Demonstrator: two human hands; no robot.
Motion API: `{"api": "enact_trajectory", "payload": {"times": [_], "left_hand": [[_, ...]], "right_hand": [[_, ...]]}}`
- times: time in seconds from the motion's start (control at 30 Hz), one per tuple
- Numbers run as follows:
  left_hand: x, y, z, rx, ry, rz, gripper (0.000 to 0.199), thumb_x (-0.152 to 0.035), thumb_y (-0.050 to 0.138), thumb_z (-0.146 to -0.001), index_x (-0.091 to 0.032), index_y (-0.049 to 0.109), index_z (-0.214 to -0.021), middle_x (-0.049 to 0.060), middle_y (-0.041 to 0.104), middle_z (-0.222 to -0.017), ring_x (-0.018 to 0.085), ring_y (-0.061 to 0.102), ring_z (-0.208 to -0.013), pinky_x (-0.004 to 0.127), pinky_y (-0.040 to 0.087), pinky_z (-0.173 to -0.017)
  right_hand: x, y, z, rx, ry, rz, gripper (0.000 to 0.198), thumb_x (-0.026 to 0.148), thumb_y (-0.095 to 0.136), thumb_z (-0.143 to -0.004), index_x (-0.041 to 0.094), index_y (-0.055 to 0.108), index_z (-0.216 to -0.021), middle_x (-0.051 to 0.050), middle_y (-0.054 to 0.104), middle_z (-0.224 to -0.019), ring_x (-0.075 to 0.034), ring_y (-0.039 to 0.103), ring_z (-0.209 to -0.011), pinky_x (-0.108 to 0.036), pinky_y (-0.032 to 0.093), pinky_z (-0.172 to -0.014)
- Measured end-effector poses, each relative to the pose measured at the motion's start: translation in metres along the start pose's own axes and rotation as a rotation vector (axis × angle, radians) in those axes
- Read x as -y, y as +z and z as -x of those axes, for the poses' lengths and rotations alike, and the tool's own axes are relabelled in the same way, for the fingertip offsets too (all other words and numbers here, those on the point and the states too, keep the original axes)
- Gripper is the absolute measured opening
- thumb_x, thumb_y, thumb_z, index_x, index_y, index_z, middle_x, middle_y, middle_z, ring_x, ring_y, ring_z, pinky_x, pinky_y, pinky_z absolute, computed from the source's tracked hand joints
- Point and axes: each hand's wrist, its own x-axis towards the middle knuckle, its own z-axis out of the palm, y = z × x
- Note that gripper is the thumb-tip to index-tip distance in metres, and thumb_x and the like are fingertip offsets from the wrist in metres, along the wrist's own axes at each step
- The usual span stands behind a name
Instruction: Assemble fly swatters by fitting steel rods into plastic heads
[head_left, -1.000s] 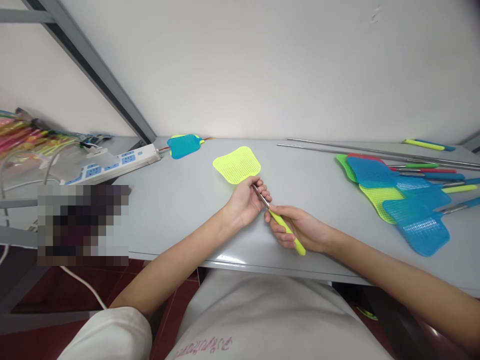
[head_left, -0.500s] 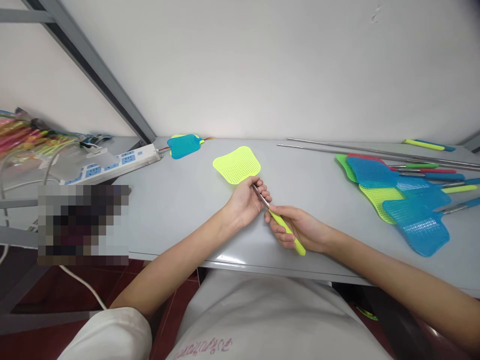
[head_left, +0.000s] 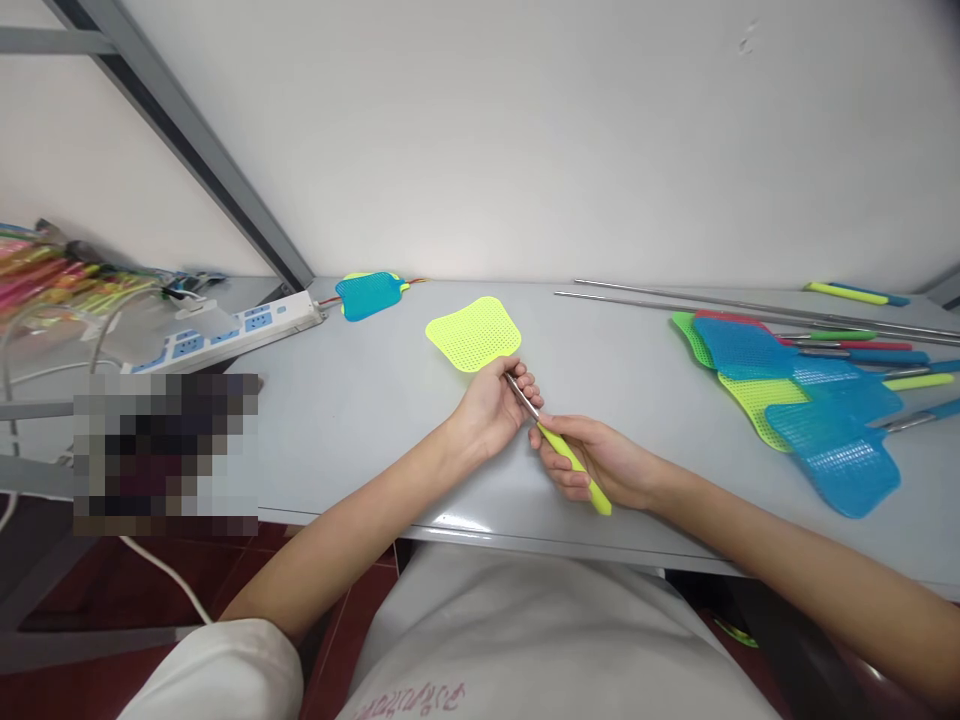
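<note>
Both hands hold a yellow fly swatter above the near side of the desk, its mesh head pointing away from the body.
The left hand's [head_left: 491, 410] grip is curled around the metal rod [head_left: 523, 397] just below the mesh head [head_left: 474, 335]; the right hand's [head_left: 600, 460] grip is wrapped around the yellow handle [head_left: 559, 445]. Head, rod and handle run in one line, so this swatter looks whole, its rod short, though the left hand hides where head and rod meet. It has not yet been let go. On the desk [head_left: 337, 400], well apart to the right, lies a pile of fly swatters [head_left: 847, 460], with long metal rods [head_left: 615, 300] behind. How much is left cannot be told.
</note>
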Motion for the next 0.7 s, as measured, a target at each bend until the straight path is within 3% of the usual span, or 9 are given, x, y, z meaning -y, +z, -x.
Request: {"api": "enact_trajectory", "payload": {"times": [0.5, 0.7], "left_hand": [[-0.006, -0.002, 0.001, 0.044, -0.076, 0.075, 0.019, -0.025, 0.040, -0.073, -0.017, 0.035, -0.058, -0.002, 0.033, -0.051, 0.009, 0.035, -0.045, 0.022, 0.037, -0.047], [-0.013, 0.000, 0.002, 0.004, -0.027, 0.158, 0.018, -0.026, 0.039, -0.074, -0.017, 0.034, -0.058, -0.004, 0.028, -0.048, 0.008, 0.032, -0.042, 0.022, 0.035, -0.046]], "right_hand": [[-0.001, 0.000, -0.001, -0.010, -0.014, 0.007, 0.024, 0.039, 0.040, -0.079, 0.016, 0.048, -0.078, 0.005, 0.032, -0.052, -0.003, 0.027, -0.037, -0.016, 0.023, -0.035], [0.000, 0.000, -0.001, -0.016, -0.015, 0.013, 0.026, 0.041, 0.041, -0.079, 0.015, 0.048, -0.078, 0.006, 0.028, -0.051, -0.002, 0.021, -0.036, -0.016, 0.018, -0.033]]}}
